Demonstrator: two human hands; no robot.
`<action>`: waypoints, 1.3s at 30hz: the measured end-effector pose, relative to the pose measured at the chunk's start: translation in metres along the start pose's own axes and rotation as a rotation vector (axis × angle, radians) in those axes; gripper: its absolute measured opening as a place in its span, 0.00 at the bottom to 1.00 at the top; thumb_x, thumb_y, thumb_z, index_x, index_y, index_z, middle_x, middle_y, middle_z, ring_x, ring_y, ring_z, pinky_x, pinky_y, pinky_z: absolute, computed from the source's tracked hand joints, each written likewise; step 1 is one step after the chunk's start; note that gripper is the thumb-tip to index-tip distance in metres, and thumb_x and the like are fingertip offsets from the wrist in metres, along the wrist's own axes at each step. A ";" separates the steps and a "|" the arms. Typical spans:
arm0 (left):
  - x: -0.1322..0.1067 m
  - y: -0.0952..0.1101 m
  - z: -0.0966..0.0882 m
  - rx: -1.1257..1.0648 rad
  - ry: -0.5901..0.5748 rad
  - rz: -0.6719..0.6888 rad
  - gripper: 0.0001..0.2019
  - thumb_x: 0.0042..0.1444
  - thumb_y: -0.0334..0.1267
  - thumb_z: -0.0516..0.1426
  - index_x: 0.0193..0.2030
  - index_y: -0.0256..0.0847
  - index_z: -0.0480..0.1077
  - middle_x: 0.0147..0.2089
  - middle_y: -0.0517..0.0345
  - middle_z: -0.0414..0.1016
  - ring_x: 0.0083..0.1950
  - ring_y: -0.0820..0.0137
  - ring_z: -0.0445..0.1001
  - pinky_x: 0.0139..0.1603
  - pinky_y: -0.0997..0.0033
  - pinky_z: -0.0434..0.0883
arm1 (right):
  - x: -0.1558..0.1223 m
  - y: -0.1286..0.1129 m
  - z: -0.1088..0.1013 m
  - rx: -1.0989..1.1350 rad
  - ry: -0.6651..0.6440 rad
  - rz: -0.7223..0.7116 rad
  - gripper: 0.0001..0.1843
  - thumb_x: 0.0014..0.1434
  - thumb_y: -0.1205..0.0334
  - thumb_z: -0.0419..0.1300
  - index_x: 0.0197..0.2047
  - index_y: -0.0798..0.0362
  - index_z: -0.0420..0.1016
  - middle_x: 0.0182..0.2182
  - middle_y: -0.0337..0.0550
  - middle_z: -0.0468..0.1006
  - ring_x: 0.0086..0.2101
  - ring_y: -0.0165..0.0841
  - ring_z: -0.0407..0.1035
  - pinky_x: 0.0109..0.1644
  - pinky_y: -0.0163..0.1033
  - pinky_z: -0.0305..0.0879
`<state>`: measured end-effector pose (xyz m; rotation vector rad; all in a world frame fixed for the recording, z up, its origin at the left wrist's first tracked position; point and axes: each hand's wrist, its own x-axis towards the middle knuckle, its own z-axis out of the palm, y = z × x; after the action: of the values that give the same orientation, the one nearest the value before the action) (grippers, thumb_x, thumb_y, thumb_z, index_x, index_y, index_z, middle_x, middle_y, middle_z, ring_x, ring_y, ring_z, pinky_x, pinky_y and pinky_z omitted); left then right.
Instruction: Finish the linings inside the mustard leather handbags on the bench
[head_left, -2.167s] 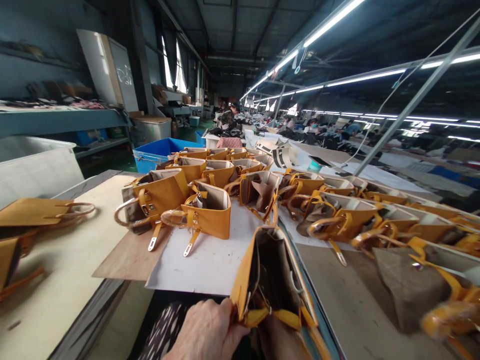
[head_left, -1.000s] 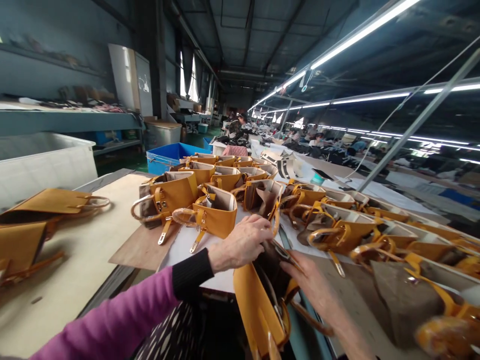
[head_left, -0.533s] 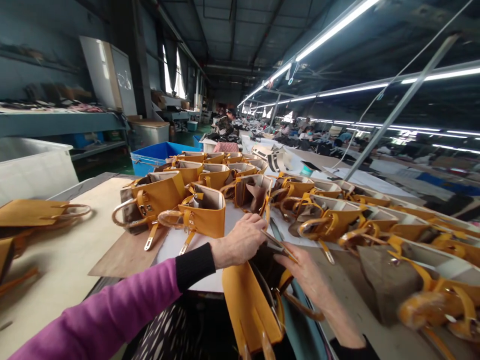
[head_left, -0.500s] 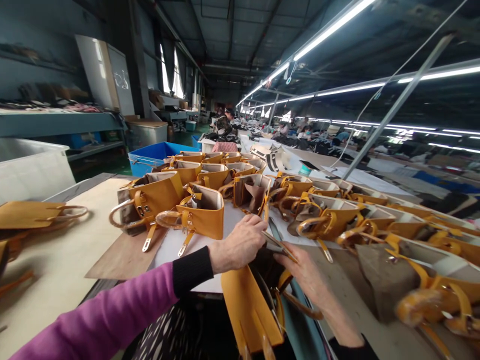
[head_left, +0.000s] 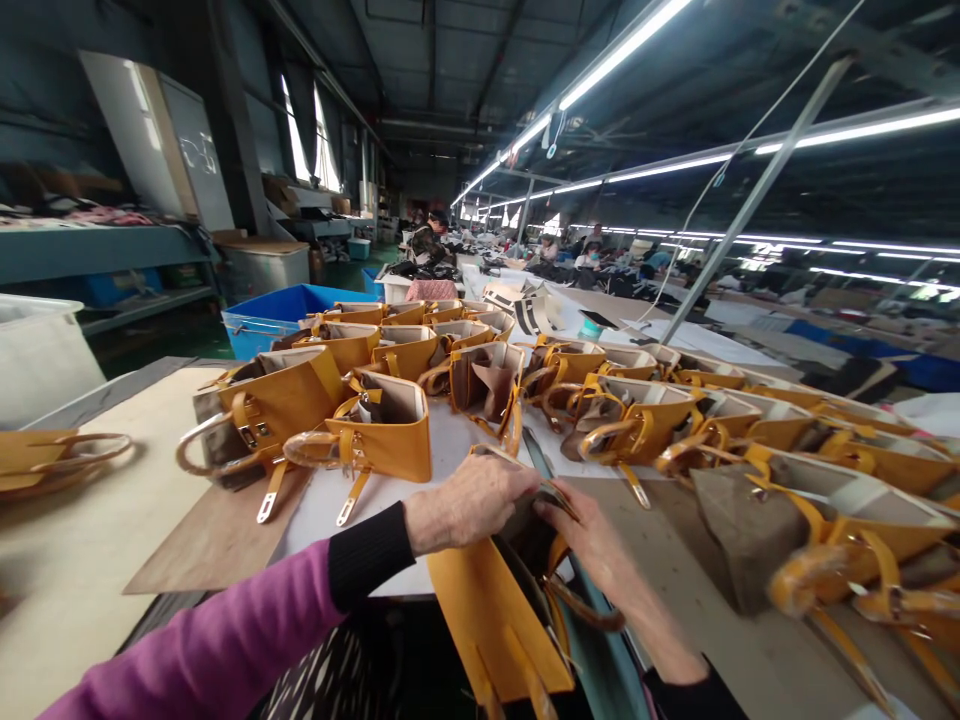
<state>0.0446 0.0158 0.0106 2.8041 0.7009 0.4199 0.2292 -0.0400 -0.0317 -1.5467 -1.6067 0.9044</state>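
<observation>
The left hand (head_left: pixel 466 505), in a purple sleeve (head_left: pixel 217 625) with a black cuff (head_left: pixel 371 555), is closed on the far edge of a mustard-yellow bag (head_left: pixel 491 615). The right hand (head_left: pixel 600 545) pinches the same edge, just to the right of the left hand; its fingertips are partly hidden. The bag sits in the near middle, tilted, its yellow panel sloping toward the near edge and its dark inside showing beneath the hands. A brown handle (head_left: pixel 589 608) loops out on its right, below the right hand.

Beyond the left hand, a small open bag (head_left: pixel 397 450) stands on a white sheet (head_left: pixel 322 525), with a larger open bag (head_left: pixel 296 400) to its left. More yellow bags (head_left: pixel 641 430) stand in rows along the right of the worktop (head_left: pixel 67 590). At the far left, a blue bin (head_left: pixel 262 325) is beside the worktop.
</observation>
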 end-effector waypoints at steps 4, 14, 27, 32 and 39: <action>-0.003 -0.004 0.004 -0.088 -0.011 0.003 0.14 0.52 0.26 0.50 0.43 0.42 0.71 0.37 0.59 0.75 0.40 0.69 0.73 0.42 0.75 0.66 | 0.000 0.000 -0.004 0.065 -0.036 0.008 0.12 0.53 0.56 0.59 0.39 0.54 0.74 0.33 0.40 0.77 0.37 0.38 0.68 0.44 0.42 0.63; 0.001 -0.008 0.000 -0.101 -0.101 0.096 0.21 0.50 0.24 0.50 0.46 0.48 0.73 0.45 0.60 0.76 0.48 0.69 0.72 0.48 0.76 0.65 | -0.001 0.005 -0.001 0.154 -0.045 0.030 0.14 0.49 0.62 0.61 0.40 0.55 0.74 0.33 0.40 0.78 0.39 0.38 0.70 0.45 0.41 0.63; 0.014 -0.005 -0.003 0.136 -0.298 -0.019 0.08 0.48 0.27 0.54 0.30 0.40 0.74 0.28 0.58 0.75 0.31 0.69 0.72 0.29 0.75 0.63 | -0.014 0.007 0.012 -0.425 0.223 -0.292 0.11 0.56 0.67 0.58 0.43 0.49 0.71 0.40 0.43 0.73 0.42 0.39 0.68 0.44 0.42 0.63; 0.004 0.001 -0.001 0.225 -0.062 -0.229 0.10 0.53 0.26 0.50 0.31 0.36 0.72 0.34 0.50 0.75 0.37 0.64 0.73 0.38 0.67 0.67 | -0.004 0.001 0.011 -0.186 0.186 -0.233 0.04 0.58 0.65 0.56 0.36 0.50 0.71 0.35 0.40 0.72 0.40 0.35 0.67 0.45 0.38 0.61; 0.004 -0.011 0.000 0.259 0.100 -0.223 0.07 0.52 0.27 0.51 0.30 0.36 0.70 0.42 0.49 0.70 0.47 0.61 0.66 0.48 0.61 0.65 | 0.003 0.009 0.010 -0.219 0.191 -0.243 0.04 0.60 0.61 0.56 0.36 0.50 0.71 0.35 0.39 0.71 0.39 0.35 0.67 0.44 0.38 0.62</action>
<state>0.0435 0.0277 0.0082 2.9089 1.1527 0.4585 0.2251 -0.0369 -0.0444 -1.4901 -1.7505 0.4482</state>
